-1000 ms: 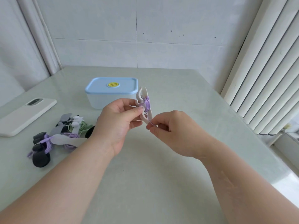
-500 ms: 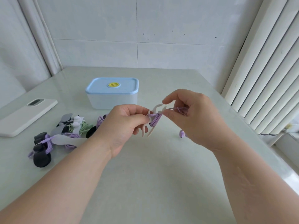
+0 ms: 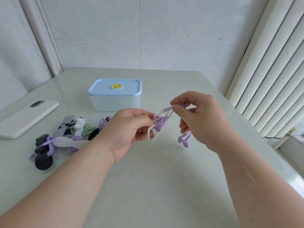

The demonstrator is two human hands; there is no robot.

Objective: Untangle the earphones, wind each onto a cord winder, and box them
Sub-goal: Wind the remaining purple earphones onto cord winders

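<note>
The fingers [image 3: 145, 118] of the left hand [image 3: 128, 130] are curled and pinch a white plastic cord winder [image 3: 150, 134] at its middle. The fingers [image 3: 178, 110] of the right hand [image 3: 204, 119] pinch the purple earphone cord [image 3: 162, 123] just beside the winder's upper prong, thumb and forefinger closed on it and the other fingers loosely bent beneath.

The winder is held in the air above the pale green tabletop [image 3: 156, 186]. It is tilted, with its upper prongs leaning toward the right hand and its lower prongs pointing down. Most of the cord is wound in a tight bundle round the winder's waist. A short loop shows inside the right palm, and two purple earbuds [image 3: 184, 141] hang below that hand.

Beyond the left hand a translucent white plastic box [image 3: 115, 101] stands shut under a pale blue lid [image 3: 130, 89] with a round yellow knob [image 3: 116, 86].

Left of the left wrist lies a heap of further earphones. It holds a black winder [image 3: 43, 160] wrapped in purple cord, a flat grey-white winder [image 3: 72, 143] across another purple coil, a green cord [image 3: 86, 130] and white earbuds [image 3: 79, 125].

Farther left a phone in a white case [image 3: 28, 120] lies face down. A white tiled wall [image 3: 139, 38] stands behind the tabletop, and white vertical slats [image 3: 271, 79] stand at the right.
</note>
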